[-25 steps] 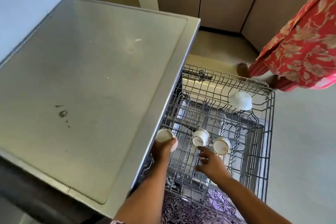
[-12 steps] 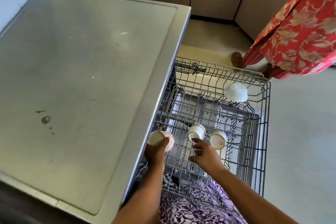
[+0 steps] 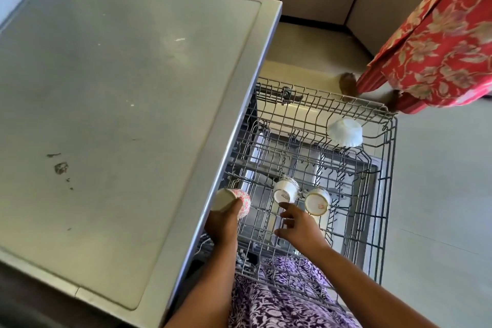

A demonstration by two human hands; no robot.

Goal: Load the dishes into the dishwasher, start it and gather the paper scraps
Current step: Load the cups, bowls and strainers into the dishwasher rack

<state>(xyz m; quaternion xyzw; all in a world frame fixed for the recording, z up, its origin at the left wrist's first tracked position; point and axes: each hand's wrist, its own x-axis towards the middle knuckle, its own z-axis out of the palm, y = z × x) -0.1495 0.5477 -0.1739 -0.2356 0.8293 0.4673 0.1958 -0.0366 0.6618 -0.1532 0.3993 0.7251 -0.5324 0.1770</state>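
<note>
Left hand (image 3: 222, 224) grips pink floral cup (image 3: 235, 204), cup tilted on side at left edge of pulled-out wire rack (image 3: 383, 194). Right hand (image 3: 298, 226) spread, holds nothing, index tip at white cup (image 3: 286, 190), which sits beside gold-rimmed cup (image 3: 316, 201). Free tines lie just right of held cup. Left hand nearer, so likely sets it there.

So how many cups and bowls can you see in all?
Cups: 3 (pink cup in the left hand, patterned cup and gold-rimmed cup in the rack)
Bowls: 1 (white bowl)
Total: 4
</note>
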